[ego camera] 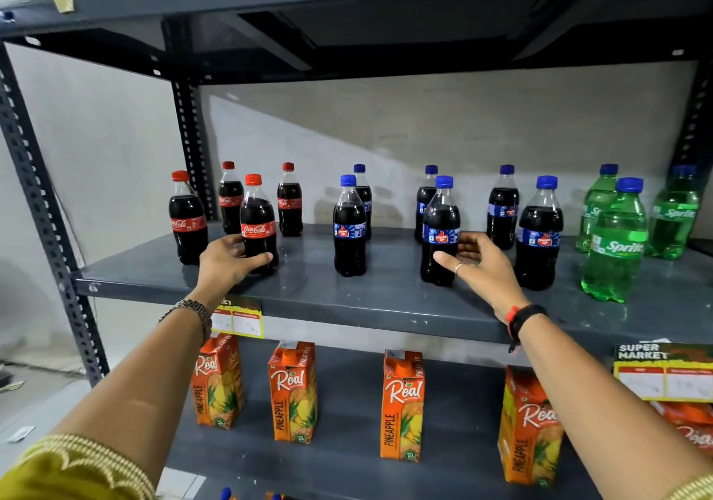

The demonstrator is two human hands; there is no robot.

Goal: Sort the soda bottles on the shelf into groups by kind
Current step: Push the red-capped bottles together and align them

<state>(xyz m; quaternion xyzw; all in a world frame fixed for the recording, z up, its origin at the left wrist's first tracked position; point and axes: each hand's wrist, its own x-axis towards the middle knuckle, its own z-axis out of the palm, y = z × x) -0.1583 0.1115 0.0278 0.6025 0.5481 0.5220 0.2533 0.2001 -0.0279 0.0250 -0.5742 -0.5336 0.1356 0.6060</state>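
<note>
On the grey shelf [308, 291], left hand [225, 264] fingers around a cola-filled Coca-Cola bottle [258, 225], right hand [482, 264] fingers released.

Grey metal shelving rack [386, 302] stands against a pale plastered wall [443, 121]

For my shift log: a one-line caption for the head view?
Left hand grips a Coca-Cola bottle; right hand reaches a blue-capped cola bottle.

Soft, even light; wide-angle bending at edges, glare on the shelf [386, 291].
</note>
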